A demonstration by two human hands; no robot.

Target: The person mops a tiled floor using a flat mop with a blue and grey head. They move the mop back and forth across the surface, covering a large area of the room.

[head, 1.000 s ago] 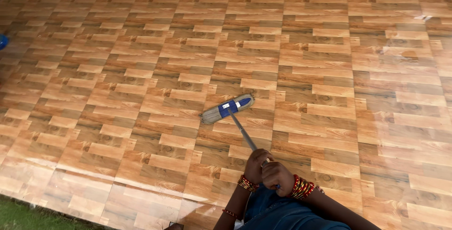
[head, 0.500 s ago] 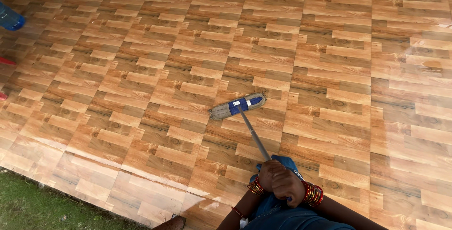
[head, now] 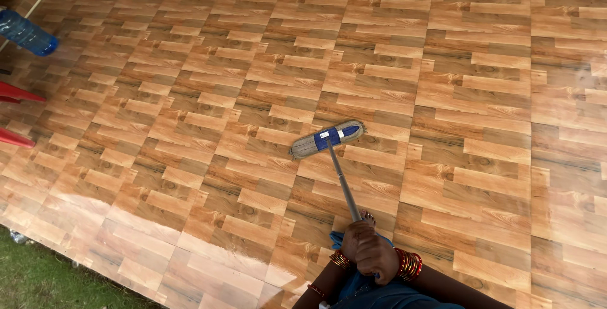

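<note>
A flat mop [head: 328, 139] with a grey pad and a blue clamp is laid on the wood-patterned floor [head: 190, 94], near the middle of the view, its pad set slantwise. Its grey metal handle [head: 343, 184] is angled down toward the person. The handle's top is gripped by both hands stacked together: the left hand [head: 354, 233] is closed around it just above the right hand [head: 377, 258], also closed on it. Red and gold bangles [head: 409, 264] are worn on both wrists. A blue bottle [head: 26, 33] is seen at the far left edge, well apart, with grass [head: 44, 280] at the lower left corner.
</note>
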